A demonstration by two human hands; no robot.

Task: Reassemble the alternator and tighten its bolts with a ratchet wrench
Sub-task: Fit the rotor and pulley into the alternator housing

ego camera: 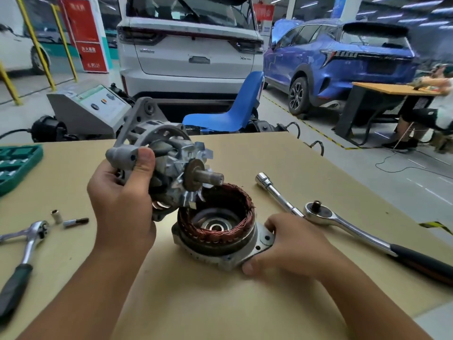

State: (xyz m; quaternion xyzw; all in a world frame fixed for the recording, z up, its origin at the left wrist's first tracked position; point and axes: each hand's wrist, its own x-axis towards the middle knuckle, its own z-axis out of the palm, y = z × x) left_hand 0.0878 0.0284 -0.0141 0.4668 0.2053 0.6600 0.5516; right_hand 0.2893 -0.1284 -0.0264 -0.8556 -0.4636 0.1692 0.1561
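Observation:
My left hand (122,192) grips the alternator's front half (152,143), a grey cast housing with the rotor, fan blades and shaft (210,178) sticking out to the right, tilted in the air above the table. The shaft tip hangs just over the rear half (215,227), a housing with a ring of copper stator windings that sits on the table. My right hand (291,244) holds that rear housing at its right mounting ear, thumb at the front edge. A large ratchet wrench (343,229) lies to the right of it.
An extension bar with socket (274,192) lies beside the large ratchet. A smaller ratchet (27,244), a small socket (56,215) and a bit (76,221) lie at the left. A green socket case (17,165) sits at the far left edge. Cars, a blue chair and a seated person are beyond the table.

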